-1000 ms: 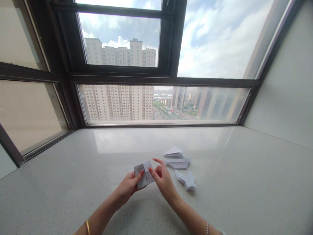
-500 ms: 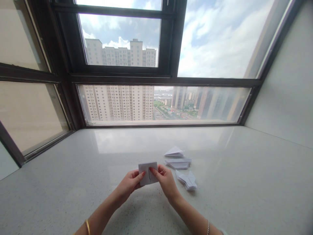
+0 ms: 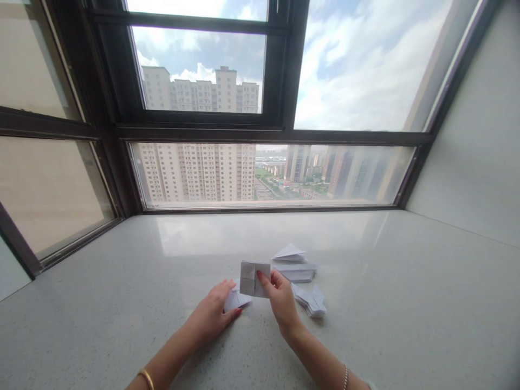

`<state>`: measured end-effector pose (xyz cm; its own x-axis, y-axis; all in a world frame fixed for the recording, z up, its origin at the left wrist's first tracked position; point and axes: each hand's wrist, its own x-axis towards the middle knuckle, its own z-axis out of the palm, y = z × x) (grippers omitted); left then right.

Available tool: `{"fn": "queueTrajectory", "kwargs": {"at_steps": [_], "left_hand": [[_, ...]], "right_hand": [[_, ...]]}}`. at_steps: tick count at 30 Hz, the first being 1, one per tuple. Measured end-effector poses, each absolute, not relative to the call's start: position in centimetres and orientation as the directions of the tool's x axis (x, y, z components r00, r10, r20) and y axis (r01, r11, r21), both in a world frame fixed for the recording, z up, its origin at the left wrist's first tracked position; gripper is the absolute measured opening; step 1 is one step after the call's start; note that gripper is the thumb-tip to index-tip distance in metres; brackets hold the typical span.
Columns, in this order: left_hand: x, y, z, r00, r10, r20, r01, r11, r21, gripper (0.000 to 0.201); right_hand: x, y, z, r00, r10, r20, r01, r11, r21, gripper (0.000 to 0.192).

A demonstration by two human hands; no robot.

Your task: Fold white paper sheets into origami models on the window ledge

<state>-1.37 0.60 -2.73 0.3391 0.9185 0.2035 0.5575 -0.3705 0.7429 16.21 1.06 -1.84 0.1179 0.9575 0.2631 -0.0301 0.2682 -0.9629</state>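
Pinched: right hand [image 3: 280, 298] on creased square paper [image 3: 254, 278] | left hand [image 3: 211, 314] pressing folded white paper [image 3: 234, 299] flat

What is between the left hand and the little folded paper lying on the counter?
Nothing visible. The left hand already has its fingertips on the small folded paper on the counter. The right hand holds another folded paper square up above it.

Folded square [image 3: 254, 279] pinched at right fingers [image 3: 262, 280], raised above the sill [image 3: 122, 303]. Second fold [image 3: 236, 299] under left fingers [image 3: 229, 303], on sill. Three folded pieces [image 3: 298, 271] lie right of right fingers.
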Motion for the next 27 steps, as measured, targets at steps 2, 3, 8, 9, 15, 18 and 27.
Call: {"fn": "queueTrajectory", "kwargs": {"at_steps": [2,3,8,9,15,18,27], "left_hand": [[-1.3,0.5,-2.7,0.31,0.922,0.234,0.518,-0.369,0.771,0.047],[-1.3,0.5,-2.5,0.302,0.921,0.247,0.5,-0.374,0.781,0.039],[-1.4,0.8,-1.0,0.154,0.951,0.269,0.456,-0.31,0.834,0.034],[-1.4,0.9,-0.8,0.097,0.962,0.255,0.401,-0.272,0.875,0.035],[-1.7,1.3,0.1,-0.008,0.99,0.14,-0.1,-0.141,0.985,0.043],[-1.4,0.7,0.6,-0.028,0.964,0.265,0.054,-0.263,0.963,0.042],[0.5,-1.6,0.8,0.505,0.745,0.435,0.357,-0.64,0.681,0.03]], "right_hand": [[16.3,1.2,-2.0,0.135,0.956,0.262,-0.028,0.268,-0.963,0.037],[16.3,1.3,-2.1,0.149,0.954,0.259,-0.025,0.266,-0.964,0.037],[16.7,1.9,-2.7,0.239,0.937,0.256,0.002,0.263,-0.965,0.04],[16.8,1.9,-2.7,0.246,0.934,0.258,0.004,0.265,-0.964,0.04],[16.4,1.3,-1.9,0.208,0.95,0.233,-0.048,0.248,-0.968,0.034],[15.9,0.8,-1.5,0.11,0.98,0.164,-0.098,0.174,-0.98,0.032],[15.5,0.3,-1.1,-0.004,0.997,0.078,-0.215,0.076,-0.974,0.031]]}}
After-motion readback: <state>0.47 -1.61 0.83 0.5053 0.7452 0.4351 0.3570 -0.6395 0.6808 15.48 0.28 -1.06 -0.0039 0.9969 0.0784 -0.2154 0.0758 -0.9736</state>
